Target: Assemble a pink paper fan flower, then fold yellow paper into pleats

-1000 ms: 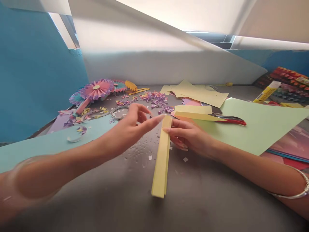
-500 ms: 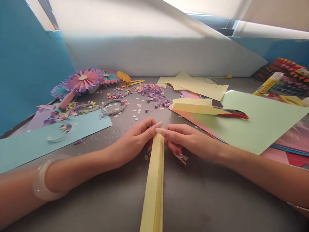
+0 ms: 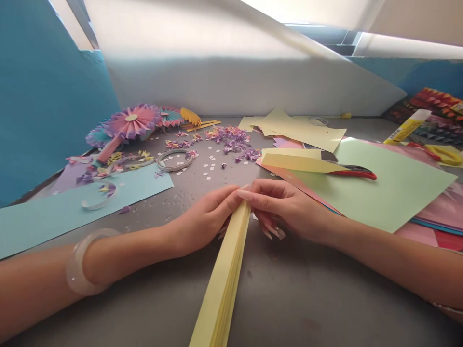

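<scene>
A long, narrow strip of pleated yellow paper (image 3: 221, 274) runs from the bottom edge up to my hands, its layered folds showing along the right side. My left hand (image 3: 202, 217) pinches its far end from the left, fingers partly tucked underneath. On the other side my right hand (image 3: 285, 207) grips the same end, thumb and forefinger meeting my left fingertips. The exact fold between the fingertips is hidden. A translucent bangle (image 3: 85, 265) circles my left wrist.
Pink and purple paper rosettes (image 3: 132, 120), paper scraps (image 3: 231, 137) and a tape roll (image 3: 175, 160) lie at the back left. A blue sheet (image 3: 54, 221) is at left. On the right are a green sheet (image 3: 390, 183), red-handled scissors (image 3: 356, 172) and a glue stick (image 3: 407, 126).
The near end of the pleated paper has swung left, so the strip now slants. Both hands still pinch its far end, and the whole view has shifted slightly.
</scene>
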Motion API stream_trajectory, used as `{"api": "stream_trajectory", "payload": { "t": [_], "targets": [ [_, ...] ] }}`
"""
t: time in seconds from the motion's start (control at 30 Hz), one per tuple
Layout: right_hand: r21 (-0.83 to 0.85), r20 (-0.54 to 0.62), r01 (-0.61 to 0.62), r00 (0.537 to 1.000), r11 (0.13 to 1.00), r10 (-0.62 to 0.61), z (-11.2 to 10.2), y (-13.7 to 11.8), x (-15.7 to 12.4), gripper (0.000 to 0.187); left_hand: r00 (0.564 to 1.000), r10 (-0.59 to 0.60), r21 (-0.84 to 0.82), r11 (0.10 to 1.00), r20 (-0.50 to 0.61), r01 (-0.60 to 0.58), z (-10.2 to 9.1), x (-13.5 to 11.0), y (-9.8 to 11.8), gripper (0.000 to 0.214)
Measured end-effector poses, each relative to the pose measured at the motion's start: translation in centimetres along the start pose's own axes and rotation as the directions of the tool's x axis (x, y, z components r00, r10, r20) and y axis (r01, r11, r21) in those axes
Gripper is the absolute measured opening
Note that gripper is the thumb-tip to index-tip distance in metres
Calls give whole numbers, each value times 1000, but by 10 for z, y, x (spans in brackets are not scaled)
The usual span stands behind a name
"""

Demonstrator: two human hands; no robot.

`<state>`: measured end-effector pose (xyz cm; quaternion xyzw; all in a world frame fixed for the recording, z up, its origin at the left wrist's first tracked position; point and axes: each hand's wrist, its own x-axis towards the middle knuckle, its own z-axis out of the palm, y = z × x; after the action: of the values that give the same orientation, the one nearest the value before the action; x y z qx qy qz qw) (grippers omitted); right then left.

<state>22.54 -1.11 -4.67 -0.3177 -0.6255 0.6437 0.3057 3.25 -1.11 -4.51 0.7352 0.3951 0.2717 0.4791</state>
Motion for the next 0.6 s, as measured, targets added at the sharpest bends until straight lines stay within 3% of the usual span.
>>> {"api": "stream_trajectory", "payload": {
  "t": [0.1,0.2,0.33,0.47,0.6],
  "targets": [
    [22,-27,29,999,999,-29,-2,1,0,34,998,6,-34,999,-69,-9,0,2,-2,38],
    [-15,-51,20,998,1000,-20,-4,2,1,37,998,-14,-120,993,-65,7,1,4,-2,37],
    [-95,50,-65,996,993,70,0,0,1,42,997,-20,-166,986,-74,7,2,5,-1,37],
    [-118,144,-148,976,982,165,8,-4,0,33,992,-47,-157,987,-119,28,1,5,-2,39],
    [-53,98,-135,985,989,140,11,-9,-2,29,997,-62,-321,946,-47,43,1,8,-7,52]
  ]
}}
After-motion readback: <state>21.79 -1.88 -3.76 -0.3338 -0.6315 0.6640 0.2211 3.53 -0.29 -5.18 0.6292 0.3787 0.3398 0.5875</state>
